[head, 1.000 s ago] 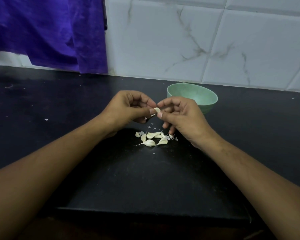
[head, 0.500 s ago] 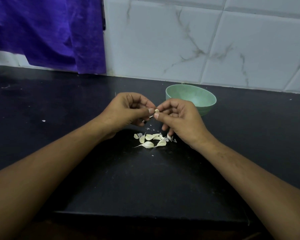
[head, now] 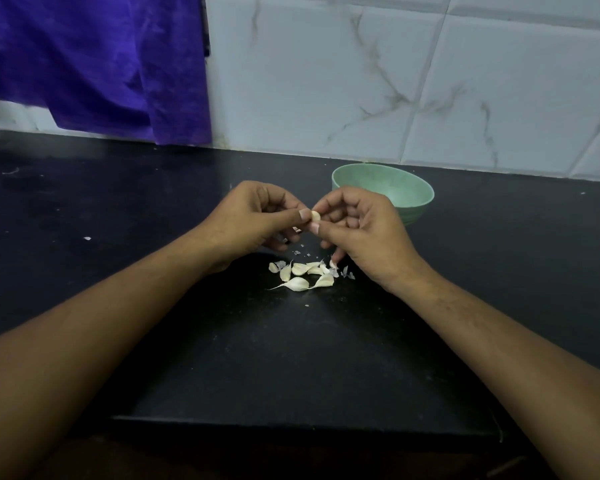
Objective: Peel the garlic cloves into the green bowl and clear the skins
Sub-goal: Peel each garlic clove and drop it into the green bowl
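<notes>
One clove (head: pixel 315 215) higher, in left hand (head: pixel 253 216) and right hand (head: pixel 364 230) pinch; seven-odd loose cloves (head: pixel 298 284).

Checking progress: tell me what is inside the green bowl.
The far inner wall of the green bowl is bare, no cloves showing. The right hand hides its near part, perhaps the bottom too.

Dim, bluish light; soft focus, wide-angle bending at edges.

pale garlic cloves (head: pixel 300 276) heaped (skins too) near green bowl (head: pixel 420 199).
</notes>
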Demonstrator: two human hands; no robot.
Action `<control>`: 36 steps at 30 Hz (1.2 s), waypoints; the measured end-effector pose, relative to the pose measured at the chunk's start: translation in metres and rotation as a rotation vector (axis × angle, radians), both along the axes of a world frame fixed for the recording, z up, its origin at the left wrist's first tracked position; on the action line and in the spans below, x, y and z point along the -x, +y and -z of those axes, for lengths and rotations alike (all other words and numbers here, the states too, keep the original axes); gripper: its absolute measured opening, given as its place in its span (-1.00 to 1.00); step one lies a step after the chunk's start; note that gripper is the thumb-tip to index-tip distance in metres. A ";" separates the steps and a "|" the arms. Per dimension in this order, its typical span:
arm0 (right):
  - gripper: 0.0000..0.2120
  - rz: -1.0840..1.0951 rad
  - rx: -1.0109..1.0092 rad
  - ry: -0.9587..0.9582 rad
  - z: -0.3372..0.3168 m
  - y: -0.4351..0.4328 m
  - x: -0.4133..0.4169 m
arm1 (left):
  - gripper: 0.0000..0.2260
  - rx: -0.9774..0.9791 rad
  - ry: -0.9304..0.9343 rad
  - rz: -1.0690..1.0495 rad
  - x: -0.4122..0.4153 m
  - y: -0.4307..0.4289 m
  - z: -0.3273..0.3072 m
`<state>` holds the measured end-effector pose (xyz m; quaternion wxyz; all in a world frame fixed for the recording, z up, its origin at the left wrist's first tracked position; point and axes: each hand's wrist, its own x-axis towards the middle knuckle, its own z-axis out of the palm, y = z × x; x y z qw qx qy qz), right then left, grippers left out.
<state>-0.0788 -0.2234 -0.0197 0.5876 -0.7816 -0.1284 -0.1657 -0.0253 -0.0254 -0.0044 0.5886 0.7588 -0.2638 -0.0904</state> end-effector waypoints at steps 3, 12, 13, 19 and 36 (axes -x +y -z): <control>-0.89 0.002 0.008 -0.019 0.000 -0.001 0.001 | -0.85 -0.002 -0.005 -0.004 0.000 0.000 0.001; -0.91 0.029 0.016 -0.044 -0.001 0.001 0.000 | -0.87 0.003 0.055 0.006 0.000 -0.001 -0.003; -0.91 0.033 0.023 -0.046 -0.001 0.002 0.000 | -0.88 0.001 0.063 0.002 0.000 -0.001 -0.003; -0.88 0.048 0.032 -0.045 -0.001 0.002 -0.002 | -0.92 -0.026 0.085 -0.013 -0.001 0.001 -0.004; -0.91 0.097 0.174 -0.120 -0.002 0.005 0.006 | -0.81 -0.050 0.052 0.009 0.004 0.001 -0.005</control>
